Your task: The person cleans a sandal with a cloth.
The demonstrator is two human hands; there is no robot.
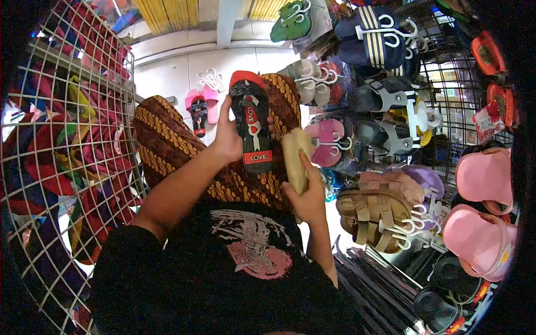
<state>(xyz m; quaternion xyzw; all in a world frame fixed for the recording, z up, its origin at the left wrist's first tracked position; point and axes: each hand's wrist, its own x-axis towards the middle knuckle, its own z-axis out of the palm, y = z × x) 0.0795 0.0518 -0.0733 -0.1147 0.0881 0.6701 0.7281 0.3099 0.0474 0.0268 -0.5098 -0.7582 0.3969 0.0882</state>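
Note:
My left hand (pixel 227 138) is closed around a black and red slipper (pixel 258 157) with "LOVE" lettering, holding it upright above my lap. The thumb lies along the slipper's left edge, and fingertips show at its right side. Just to the right, my right hand (pixel 309 200) grips a folded yellowish cloth (pixel 295 159), slightly blurred, apart from the slipper's printed face. A similar black and red slipper (pixel 199 116) lies on the floor beyond my knees, beside pink slippers (pixel 211 102). White plastic shoe hangers (pixel 210 78) are behind them.
On the left stands a wire grid (pixel 67 134) with colourful items behind it. Racks at the right hold hanging footwear, including brown sandals (pixel 371 215), striped navy slides (pixel 371 39) and pink clogs (pixel 477 240). Patterned brown fabric (pixel 167 131) covers my legs over the tiled floor (pixel 167 72).

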